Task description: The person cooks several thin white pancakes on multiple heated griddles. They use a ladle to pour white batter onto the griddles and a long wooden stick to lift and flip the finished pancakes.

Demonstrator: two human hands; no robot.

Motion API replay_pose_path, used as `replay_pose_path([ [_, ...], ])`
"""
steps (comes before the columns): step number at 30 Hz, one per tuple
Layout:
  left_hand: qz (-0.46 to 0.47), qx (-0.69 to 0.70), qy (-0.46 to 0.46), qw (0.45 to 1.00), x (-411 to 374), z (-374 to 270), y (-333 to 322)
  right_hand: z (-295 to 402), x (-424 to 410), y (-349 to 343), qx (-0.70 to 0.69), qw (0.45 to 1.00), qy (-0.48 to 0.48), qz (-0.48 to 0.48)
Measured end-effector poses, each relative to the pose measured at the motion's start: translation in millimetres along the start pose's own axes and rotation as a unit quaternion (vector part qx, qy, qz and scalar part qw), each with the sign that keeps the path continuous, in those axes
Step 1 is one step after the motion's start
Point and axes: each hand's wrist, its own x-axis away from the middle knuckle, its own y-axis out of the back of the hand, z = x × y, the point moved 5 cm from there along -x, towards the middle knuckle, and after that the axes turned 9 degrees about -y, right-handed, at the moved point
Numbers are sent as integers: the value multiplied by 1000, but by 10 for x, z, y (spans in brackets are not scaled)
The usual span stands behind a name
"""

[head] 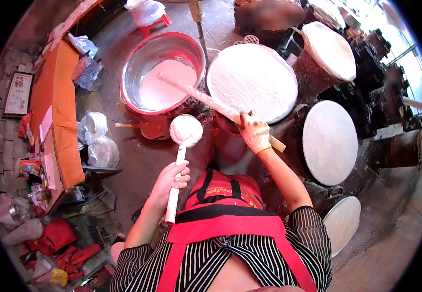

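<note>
My left hand (174, 177) grips the white handle of a ladle (180, 155), whose bowl is full of thick white batter (186, 129). On my right hand (254, 132) is a knitted work glove, and its fingers close around a long flat wooden stick (211, 101) coated with batter. The stick slants up to the left, its far end above a large metal basin (130, 82) of batter. Just beyond the gloved hand lies a round griddle (291, 109), its top covered by a white layer of batter (253, 80).
More round white-topped griddles (330, 142) curve down my right side, one (329, 51) with its sheet tilted. Dark stacked cylinders (367, 73) stand behind them. A red bucket (154, 127) sits under the basin. An orange-covered table (63, 120) and bagged goods (101, 151) line the left.
</note>
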Motion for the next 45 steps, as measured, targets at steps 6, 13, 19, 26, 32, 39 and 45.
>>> replay_pose_path([
  [6, 8, -24, -16, 1000, -279, -629, 75, -186, -613, 20, 89, 995, -34, 33],
  [13, 35, 47, 21, 998, -746, -973, -271, -1135, -2140, 931, -267, 941, -133, 160],
  [19, 25, 139, -4, 990, -750, -900, -670, -880, -1708, 296, -226, 939, -37, 258],
  [26, -21, 157, -59, 986, -483, -808, -618, -108, -1240, -85, -90, 953, -60, 282],
  [32, -38, 83, -71, 993, -477, -927, -366, 440, -863, -359, 17, 988, 48, 144],
  [39, 2, 22, -33, 999, -721, -1135, -200, -91, -1865, 777, 67, 994, -40, 75],
  [45, 58, 24, -4, 998, -1056, -1196, -578, -1952, -3136, 2875, -166, 981, -70, -72],
])
